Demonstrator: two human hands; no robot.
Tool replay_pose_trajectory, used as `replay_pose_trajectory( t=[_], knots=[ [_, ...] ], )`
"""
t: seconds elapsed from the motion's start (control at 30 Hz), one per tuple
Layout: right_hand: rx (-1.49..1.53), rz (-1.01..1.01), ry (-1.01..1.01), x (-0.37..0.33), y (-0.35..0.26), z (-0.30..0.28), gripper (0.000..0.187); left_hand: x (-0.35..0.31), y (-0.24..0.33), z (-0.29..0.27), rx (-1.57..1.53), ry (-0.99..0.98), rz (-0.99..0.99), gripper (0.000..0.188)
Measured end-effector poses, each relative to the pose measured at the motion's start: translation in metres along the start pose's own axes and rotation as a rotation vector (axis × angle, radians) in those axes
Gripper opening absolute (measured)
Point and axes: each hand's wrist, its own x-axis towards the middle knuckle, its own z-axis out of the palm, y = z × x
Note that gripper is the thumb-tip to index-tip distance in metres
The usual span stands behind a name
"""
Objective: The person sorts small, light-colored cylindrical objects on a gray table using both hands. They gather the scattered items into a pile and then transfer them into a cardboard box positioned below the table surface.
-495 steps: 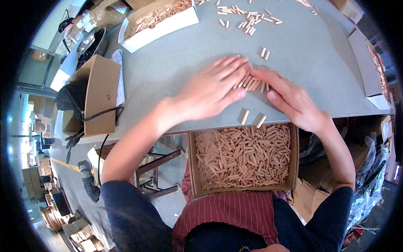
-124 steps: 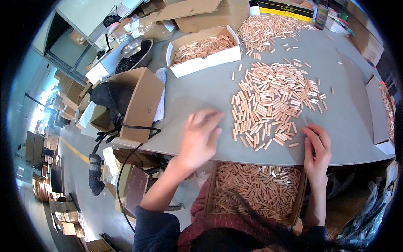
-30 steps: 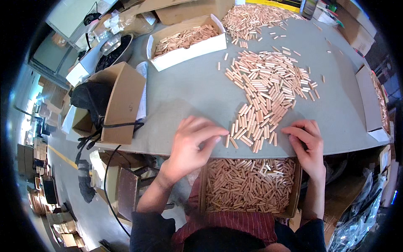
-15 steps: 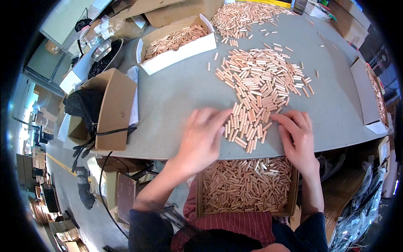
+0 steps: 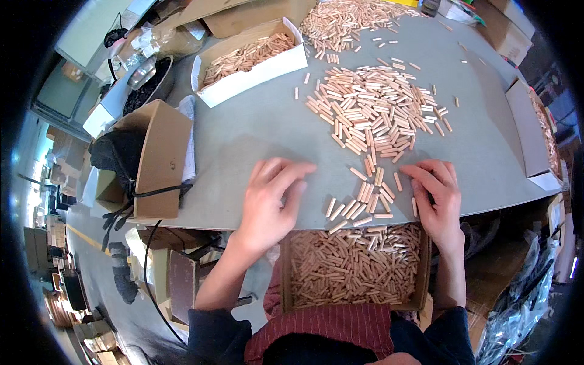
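Short wooden dowels (image 5: 377,109) lie in a loose pile on the grey table. A smaller group of dowels (image 5: 368,193) is spread between my hands, reaching the table's near edge. My left hand (image 5: 267,198) is over the table left of this group, fingers bent with a gap to the thumb, holding nothing. To the right, my right hand (image 5: 437,198) has its index finger and thumb apart, close to a couple of single dowels. Below the edge, an open cardboard box (image 5: 287,274) full of dowels sits at my lap, against a dark red striped cloth (image 5: 328,331).
At the back left stands a white box (image 5: 255,81) of dowels, with another dowel heap (image 5: 347,24) beside it. A white carton (image 5: 529,137) of dowels is at the right edge. On the left, a cardboard box (image 5: 159,161) holds dark cloth and black cords.
The near part of the pile has come apart, and several dowels now lie closer to the table edge. My left hand has moved left, away from the dowels; the right has shifted slightly.
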Motion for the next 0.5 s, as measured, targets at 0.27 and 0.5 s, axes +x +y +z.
replay_pose_trajectory(
  t=[0.27, 0.5],
  knots=[
    [-0.023, -0.121, -0.064, -0.008, -0.005, -0.002, 0.046, -0.003, 0.005, 0.000, 0.022, -0.064, 0.153, 0.033],
    [0.265, 0.030, -0.084, -0.013, 0.002, -0.003, 0.033, 0.005, -0.002, 0.000, -0.363, -0.231, 0.133, 0.031]
  ],
)
